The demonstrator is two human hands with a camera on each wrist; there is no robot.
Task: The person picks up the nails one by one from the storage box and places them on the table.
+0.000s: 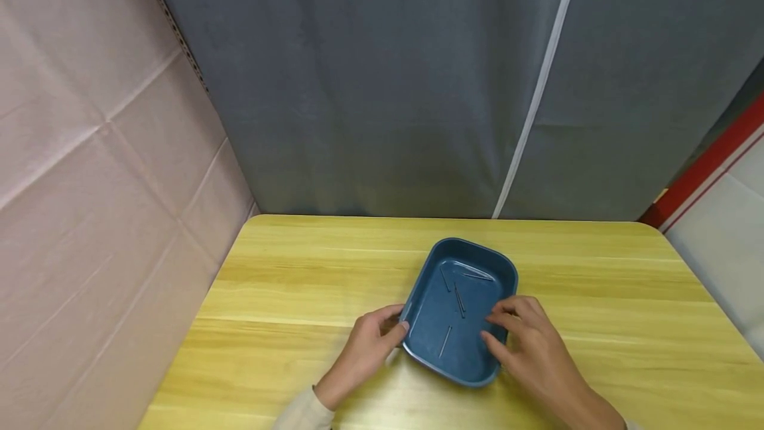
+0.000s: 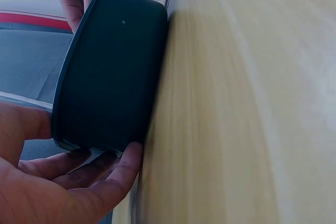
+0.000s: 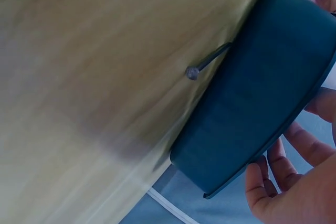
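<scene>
A dark blue plastic tray (image 1: 418,342) with rounded corners sits on the wooden table, turned slightly. Several thin metal nails (image 1: 459,300) lie scattered on its floor. My left hand (image 1: 371,342) holds the tray's left side, thumb at the rim and fingers against the outer wall. Over the right rim reaches my right hand (image 1: 528,334), its fingers bent loosely above the inside. Thumb and fingertips stand apart there, with nothing visible between them. In the right wrist view, another nail (image 3: 193,72) lies on the table against the tray's outer side; my right hand hides it in the head view.
The wooden table (image 1: 298,277) extends on both sides of the tray. A grey curtain (image 1: 370,85) with a white strip hangs behind its far edge. Pale sheeting (image 1: 101,217) covers the left side, and a red band (image 1: 710,164) runs along the right.
</scene>
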